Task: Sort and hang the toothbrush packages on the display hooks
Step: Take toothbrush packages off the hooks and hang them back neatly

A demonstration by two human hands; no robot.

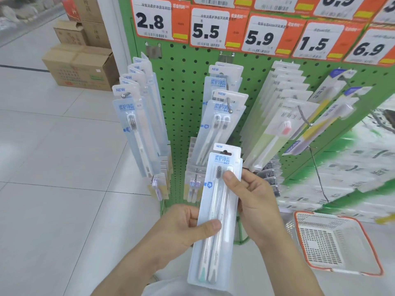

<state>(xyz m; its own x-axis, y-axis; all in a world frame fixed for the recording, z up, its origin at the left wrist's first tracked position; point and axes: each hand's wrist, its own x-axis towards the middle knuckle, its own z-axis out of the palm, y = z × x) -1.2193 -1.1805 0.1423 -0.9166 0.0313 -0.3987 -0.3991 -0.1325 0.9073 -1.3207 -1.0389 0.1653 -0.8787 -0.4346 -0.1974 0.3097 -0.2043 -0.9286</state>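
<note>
Both hands hold one two-brush toothbrush package (215,201), pale blue with a "NEW" tab, upright in front of the green pegboard (183,77). My left hand (183,227) grips its lower left edge, thumb across the front. My right hand (254,201) pinches its right side, thumb on the brush heads. Just above it, matching two-brush packs (220,116) hang on the middle hook (230,111). Single-brush packs (136,124) fill the left hook. White and green packs (275,129) hang on a hook to the right.
Orange price tags (215,28) line the top of the board. A white basket with an orange rim (333,242) sits on the floor at the right. Cardboard boxes (81,65) are stacked at the back left. Smaller packs (158,184) hang low on the board.
</note>
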